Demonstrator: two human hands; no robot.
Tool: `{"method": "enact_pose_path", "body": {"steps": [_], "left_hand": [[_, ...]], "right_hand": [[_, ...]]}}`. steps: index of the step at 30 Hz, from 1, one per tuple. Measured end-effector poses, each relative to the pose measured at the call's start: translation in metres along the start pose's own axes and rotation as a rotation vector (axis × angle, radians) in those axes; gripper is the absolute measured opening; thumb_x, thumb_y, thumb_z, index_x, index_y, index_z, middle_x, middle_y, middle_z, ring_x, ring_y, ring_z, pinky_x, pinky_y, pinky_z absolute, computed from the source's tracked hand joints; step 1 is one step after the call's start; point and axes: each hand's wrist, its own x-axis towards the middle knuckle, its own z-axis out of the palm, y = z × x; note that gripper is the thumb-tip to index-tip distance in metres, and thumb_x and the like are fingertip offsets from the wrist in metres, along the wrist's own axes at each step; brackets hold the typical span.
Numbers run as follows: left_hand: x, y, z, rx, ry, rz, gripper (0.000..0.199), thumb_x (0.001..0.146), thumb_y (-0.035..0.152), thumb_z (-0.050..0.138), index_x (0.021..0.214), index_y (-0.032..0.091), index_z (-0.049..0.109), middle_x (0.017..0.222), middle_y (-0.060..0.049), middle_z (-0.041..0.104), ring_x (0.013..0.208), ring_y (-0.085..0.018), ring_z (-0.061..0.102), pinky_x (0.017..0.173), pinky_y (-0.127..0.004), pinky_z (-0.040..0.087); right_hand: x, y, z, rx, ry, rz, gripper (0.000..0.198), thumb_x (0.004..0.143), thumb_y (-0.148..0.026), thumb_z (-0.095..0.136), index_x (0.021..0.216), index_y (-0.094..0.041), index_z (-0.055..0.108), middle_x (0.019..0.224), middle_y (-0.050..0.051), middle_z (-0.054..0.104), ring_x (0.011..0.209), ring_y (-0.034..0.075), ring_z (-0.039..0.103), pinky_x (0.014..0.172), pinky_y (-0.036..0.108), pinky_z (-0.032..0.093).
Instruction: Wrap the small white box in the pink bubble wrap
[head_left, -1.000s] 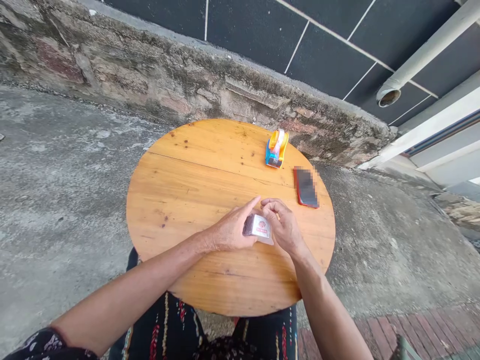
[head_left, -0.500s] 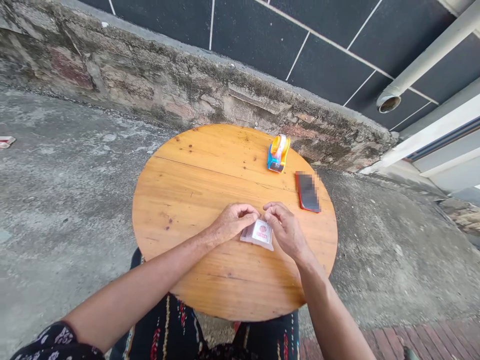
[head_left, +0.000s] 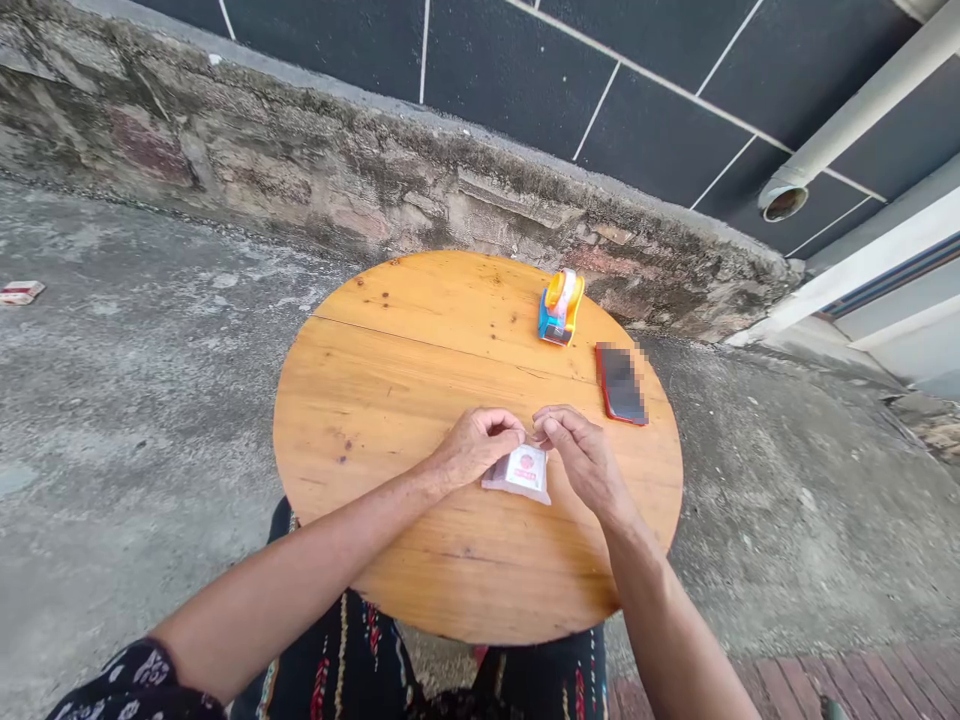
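A small clear plastic packet with a white, red-printed label lies on the round wooden table, near its middle front. My left hand pinches the packet's far edge at its left side, thumb against fingers. Close by on the right, my right hand is closed in a pinch at the same far edge, its fingertips almost meeting the left ones. The strip of plastic between the fingertips is partly hidden by them.
Toward the table's back right stands a blue and yellow tape dispenser with a roll of tape. A phone in a red case lies right of my hands. Behind the table runs a rough stone wall base, with a drain pipe to the right.
My right hand's fingertips have shifted slightly, and both hands stay at the packet's far edge. The whole view has moved a little, so the table sits slightly farther right.
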Motion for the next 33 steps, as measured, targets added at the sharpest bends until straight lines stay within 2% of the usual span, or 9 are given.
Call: {"method": "enact_pose_path", "body": {"steps": [4, 8, 11, 13, 15, 18, 20, 25, 33], "left_hand": [[0.000, 0.001, -0.001, 0.033, -0.001, -0.003, 0.015, 0.073, 0.029, 0.059, 0.071, 0.015, 0.062, 0.065, 0.001, 0.058, 0.059, -0.011, 0.051, 0.054, -0.022, 0.041], [0.000, 0.001, -0.002, 0.023, -0.017, 0.020, 0.016, 0.074, 0.030, 0.059, 0.071, 0.015, 0.062, 0.067, 0.000, 0.059, 0.062, -0.012, 0.053, 0.057, -0.023, 0.043], [-0.002, 0.001, -0.004, 0.034, -0.013, 0.064, 0.018, 0.076, 0.030, 0.058, 0.082, 0.014, 0.063, 0.080, -0.003, 0.064, 0.074, -0.015, 0.059, 0.068, -0.027, 0.048], [-0.005, 0.001, -0.003, 0.155, 0.028, 0.129, 0.026, 0.075, 0.030, 0.060, 0.096, 0.015, 0.063, 0.096, -0.006, 0.066, 0.088, -0.019, 0.061, 0.079, -0.031, 0.049], [-0.008, 0.000, -0.001, 0.395, 0.076, 0.221, 0.038, 0.072, 0.033, 0.066, 0.107, 0.017, 0.061, 0.106, -0.007, 0.065, 0.100, -0.023, 0.059, 0.088, -0.037, 0.047], [-0.012, -0.003, 0.004, 0.719, 0.109, 0.327, 0.049, 0.070, 0.042, 0.070, 0.112, 0.018, 0.060, 0.106, -0.009, 0.063, 0.103, -0.028, 0.055, 0.091, -0.043, 0.044], [-0.013, -0.005, 0.006, 0.790, 0.103, 0.339, 0.051, 0.074, 0.043, 0.066, 0.116, 0.017, 0.057, 0.107, -0.010, 0.063, 0.101, -0.029, 0.055, 0.091, -0.045, 0.043], [-0.014, -0.008, 0.006, 0.674, 0.095, 0.328, 0.075, 0.072, 0.035, 0.068, 0.137, 0.016, 0.038, 0.117, -0.011, 0.059, 0.105, -0.027, 0.055, 0.091, -0.042, 0.045], [-0.014, -0.016, 0.005, 0.635, 0.012, 0.463, 0.090, 0.067, 0.027, 0.071, 0.145, 0.019, 0.025, 0.132, -0.013, 0.048, 0.122, -0.028, 0.047, 0.104, -0.045, 0.040]], "right_hand": [[-0.003, 0.001, -0.004, -0.036, -0.031, 0.034, 0.014, 0.087, -0.032, 0.060, 0.080, -0.020, 0.065, 0.095, 0.005, 0.061, 0.088, 0.018, 0.058, 0.076, 0.031, 0.046], [-0.003, -0.001, 0.001, -0.041, -0.022, 0.030, 0.009, 0.083, -0.026, 0.062, 0.078, -0.020, 0.065, 0.089, 0.004, 0.063, 0.084, 0.017, 0.059, 0.074, 0.030, 0.046], [-0.002, -0.002, 0.005, -0.030, -0.002, 0.011, 0.011, 0.084, -0.024, 0.058, 0.076, -0.020, 0.064, 0.085, 0.004, 0.063, 0.080, 0.016, 0.058, 0.072, 0.030, 0.046], [-0.003, 0.000, 0.005, -0.020, 0.010, 0.020, 0.011, 0.084, -0.024, 0.058, 0.076, -0.020, 0.063, 0.085, 0.004, 0.062, 0.080, 0.016, 0.058, 0.072, 0.029, 0.046], [-0.003, 0.001, 0.004, -0.014, 0.022, 0.028, 0.010, 0.084, -0.024, 0.058, 0.076, -0.020, 0.062, 0.086, 0.004, 0.061, 0.082, 0.017, 0.057, 0.073, 0.029, 0.046], [-0.004, 0.003, 0.002, -0.018, 0.032, 0.016, 0.011, 0.085, -0.023, 0.057, 0.076, -0.020, 0.061, 0.087, 0.004, 0.061, 0.083, 0.017, 0.057, 0.073, 0.029, 0.045], [-0.004, 0.002, 0.001, -0.032, 0.035, -0.001, 0.011, 0.085, -0.023, 0.057, 0.076, -0.020, 0.061, 0.087, 0.004, 0.060, 0.083, 0.017, 0.056, 0.074, 0.030, 0.045], [-0.002, -0.007, -0.002, -0.031, 0.052, -0.026, 0.011, 0.086, -0.025, 0.056, 0.077, -0.020, 0.060, 0.087, 0.004, 0.060, 0.083, 0.017, 0.056, 0.074, 0.030, 0.045], [0.014, -0.012, -0.023, 0.020, 0.129, 0.027, 0.012, 0.083, -0.031, 0.060, 0.078, -0.019, 0.061, 0.086, 0.003, 0.061, 0.082, 0.017, 0.055, 0.077, 0.031, 0.043]]}}
